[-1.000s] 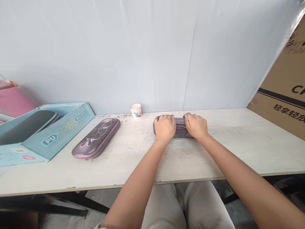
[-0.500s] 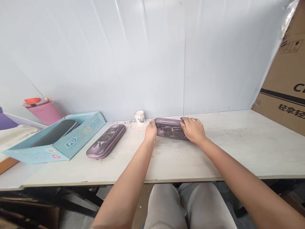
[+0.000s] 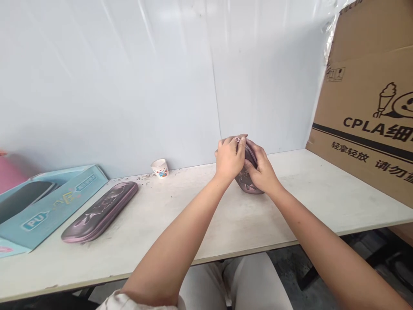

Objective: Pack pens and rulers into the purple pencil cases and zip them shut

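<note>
A dark, pink-trimmed pencil case (image 3: 248,183) is tilted up on end over the right half of the table, a raised pattern on its face. My right hand (image 3: 262,170) is wrapped round its right side, thumb on the front. At its upper end, my left hand (image 3: 229,157) pinches the zipper pull (image 3: 238,139), whose small light loop shows between the fingers. The hands cover much of the case's upper part. To the left, a second pencil case (image 3: 103,211) of the same look lies flat and closed on the table.
A light-blue display box (image 3: 61,202) with a dark case inside stands at the left. Behind, near the wall, is a small printed paper cup (image 3: 160,168) with dark crumbs beside it. A large cardboard carton (image 3: 364,112) stands at the right end of the white table (image 3: 180,215).
The held pencil case has gone from lying sideways to standing tilted on end. My left hand has moved from its left end to the zipper pull on top. The view has swung right.
</note>
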Demonstrator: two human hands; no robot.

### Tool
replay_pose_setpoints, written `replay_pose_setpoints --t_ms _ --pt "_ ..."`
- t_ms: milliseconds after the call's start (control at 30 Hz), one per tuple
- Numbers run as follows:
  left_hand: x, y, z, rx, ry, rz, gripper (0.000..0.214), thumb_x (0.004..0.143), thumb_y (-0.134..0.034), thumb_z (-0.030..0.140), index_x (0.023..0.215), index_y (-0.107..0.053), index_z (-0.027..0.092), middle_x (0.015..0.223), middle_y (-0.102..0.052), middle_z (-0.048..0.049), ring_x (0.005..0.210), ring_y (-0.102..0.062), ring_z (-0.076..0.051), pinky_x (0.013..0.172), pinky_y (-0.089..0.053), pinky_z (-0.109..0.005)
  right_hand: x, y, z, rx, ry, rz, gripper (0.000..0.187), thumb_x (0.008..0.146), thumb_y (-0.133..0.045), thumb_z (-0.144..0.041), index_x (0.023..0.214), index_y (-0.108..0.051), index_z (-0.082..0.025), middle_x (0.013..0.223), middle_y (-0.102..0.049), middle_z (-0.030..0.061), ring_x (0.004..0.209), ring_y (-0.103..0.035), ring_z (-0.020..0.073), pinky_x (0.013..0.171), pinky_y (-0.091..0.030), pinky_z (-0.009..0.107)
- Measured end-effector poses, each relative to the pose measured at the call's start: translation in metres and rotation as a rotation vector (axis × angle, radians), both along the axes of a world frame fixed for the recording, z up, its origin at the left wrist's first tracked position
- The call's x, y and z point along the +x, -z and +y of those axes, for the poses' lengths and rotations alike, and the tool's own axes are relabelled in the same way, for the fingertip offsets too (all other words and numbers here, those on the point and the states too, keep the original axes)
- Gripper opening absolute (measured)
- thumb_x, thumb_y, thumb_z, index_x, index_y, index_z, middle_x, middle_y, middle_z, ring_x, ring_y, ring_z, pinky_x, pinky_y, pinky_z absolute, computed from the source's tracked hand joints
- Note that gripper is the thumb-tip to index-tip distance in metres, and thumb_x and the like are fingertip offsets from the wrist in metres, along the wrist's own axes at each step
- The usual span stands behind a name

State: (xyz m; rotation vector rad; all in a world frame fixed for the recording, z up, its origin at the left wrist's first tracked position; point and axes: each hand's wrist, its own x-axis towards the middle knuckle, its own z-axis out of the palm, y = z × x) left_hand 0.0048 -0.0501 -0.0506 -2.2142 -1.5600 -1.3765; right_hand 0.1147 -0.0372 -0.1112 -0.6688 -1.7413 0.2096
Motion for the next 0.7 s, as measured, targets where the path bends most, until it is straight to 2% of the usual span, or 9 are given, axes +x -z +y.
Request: replay_pose_setpoints --t_ms 167,333,400,500,700 --pt "0.035 -0.003 0.009 0.045 0.104 0.043 0.040 0.092 -0.027 0.038 0.110 -0.061 0.026 0.112 -0.063 -0.0008 0.110 -0.050 -0.017 0.096 -0.036 -0.036 0.024 0.010 0.004 0.012 0.067 0.185 0.049 0.086 -0.042 -0.027 0.134 -0.032 -0.028 0.134 -0.041 0.0050 0.123 -0.038 0.0187 0.104 -0.032 0.043" --pt "0.057 -0.011 0.022 -0.022 0.154 -0.034 0.036 0.090 -0.033 0.033 0.093 -0.067 0.019 0.108 -0.066 -0.0039 0.106 -0.055 -0.017 0.092 -0.040 -0.030 0.037 0.020 0.008 -0.001 0.113 0.293 0.048 0.087 -0.041 -0.027 0.134 -0.032 -0.029 0.137 -0.038 0.0040 0.126 -0.035 0.0190 0.105 -0.031 0.044" --pt "0.061 -0.012 0.028 -0.053 0.156 -0.110 0.035 0.090 -0.035 0.032 0.088 -0.068 0.018 0.110 -0.065 -0.0041 0.105 -0.057 -0.017 0.092 -0.041 -0.028 0.040 0.022 0.009 -0.005 0.120 0.317 0.047 0.087 -0.040 -0.028 0.133 -0.032 -0.029 0.137 -0.039 0.0034 0.127 -0.035 0.0189 0.105 -0.030 0.045" --pt "0.061 -0.008 0.039 -0.093 0.155 -0.281 0.033 0.088 -0.038 0.034 0.092 -0.067 0.018 0.112 -0.064 -0.0043 0.108 -0.056 -0.016 0.094 -0.040 -0.027 0.044 0.023 0.009 -0.016 0.120 0.355 0.046 0.087 -0.041 -0.029 0.133 -0.032 -0.030 0.138 -0.038 0.0027 0.127 -0.034 0.0183 0.106 -0.029 0.044" --pt "0.056 0.005 0.054 -0.243 0.296 -0.726 0.039 0.086 -0.038 0.038 0.108 -0.062 0.016 0.112 -0.064 -0.0065 0.105 -0.058 -0.016 0.091 -0.042 -0.027 0.050 0.025 0.010 -0.050 0.112 0.378 0.047 0.087 -0.041 -0.030 0.133 -0.031 -0.029 0.139 -0.036 0.0032 0.127 -0.034 0.0181 0.106 -0.028 0.043"
